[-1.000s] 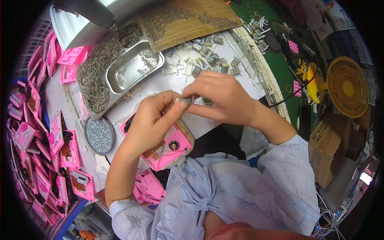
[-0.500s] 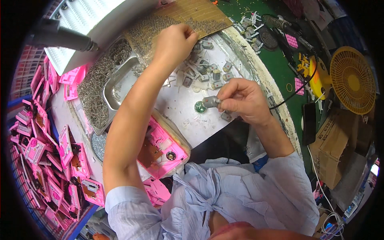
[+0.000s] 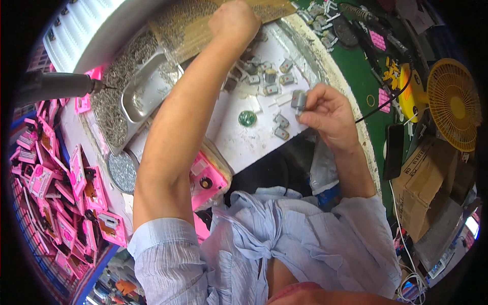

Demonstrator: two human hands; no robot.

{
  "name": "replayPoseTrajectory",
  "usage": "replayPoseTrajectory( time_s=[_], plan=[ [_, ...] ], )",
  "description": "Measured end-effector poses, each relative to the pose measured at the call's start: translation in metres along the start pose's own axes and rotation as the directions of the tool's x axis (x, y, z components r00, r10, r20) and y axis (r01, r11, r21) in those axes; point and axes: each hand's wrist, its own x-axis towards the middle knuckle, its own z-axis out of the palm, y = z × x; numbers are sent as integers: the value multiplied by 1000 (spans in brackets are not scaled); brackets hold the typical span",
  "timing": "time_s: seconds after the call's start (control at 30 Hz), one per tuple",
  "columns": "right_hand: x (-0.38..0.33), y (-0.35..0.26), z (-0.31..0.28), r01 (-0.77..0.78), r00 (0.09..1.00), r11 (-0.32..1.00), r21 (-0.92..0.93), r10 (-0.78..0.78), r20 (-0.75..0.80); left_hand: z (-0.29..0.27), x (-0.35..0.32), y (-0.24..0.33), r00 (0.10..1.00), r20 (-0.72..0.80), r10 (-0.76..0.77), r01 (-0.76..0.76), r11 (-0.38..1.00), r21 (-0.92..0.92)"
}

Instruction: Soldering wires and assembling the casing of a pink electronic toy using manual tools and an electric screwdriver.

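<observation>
My right hand [image 3: 333, 119] pinches a small silver electric motor [image 3: 298, 100] between thumb and fingers, raised above the white work surface [image 3: 254, 152]. My left hand [image 3: 235, 23] is stretched far forward over a brown board [image 3: 190, 35] strewn with tiny metal parts. Its fingers are closed, and whatever they hold is hidden behind the knuckles. Between the hands lies a loose group of similar motors [image 3: 270, 76], with two more [image 3: 280, 126] nearer my right wrist. A small round green dish [image 3: 247, 119] sits left of the held motor.
A metal tray [image 3: 140, 101] and heaped screws [image 3: 109, 119] lie left of my forearm. A dark power screwdriver [image 3: 61, 86] hangs at the left. Pink toy housings [image 3: 66, 229] fill a blue basket. A pink housing [image 3: 206, 175] lies near my body. At right stands a yellow fan [image 3: 452, 101].
My right hand has moved the motor right, away from the green dish. My left hand has reached farther forward across the board. The whole view has shifted somewhat.
</observation>
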Motion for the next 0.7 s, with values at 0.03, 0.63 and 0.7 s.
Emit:
replayPoseTrajectory(
  time_s=[0.03,0.63,0.7],
  plan=[
    [2,-3,4,9,1000,1000,-22,-9,-4,1,1,0,1000,-24,2,-3,1000,-11],
    [37,22,51,374,926,146,-916,-8,377,-80,-112,-42,816,-406,411,-556,749,-360],
    [37,24,51,382,924,73,-921,0,383,-107,-152,-59,883,-286,372,-469,712,-522]
  ],
)
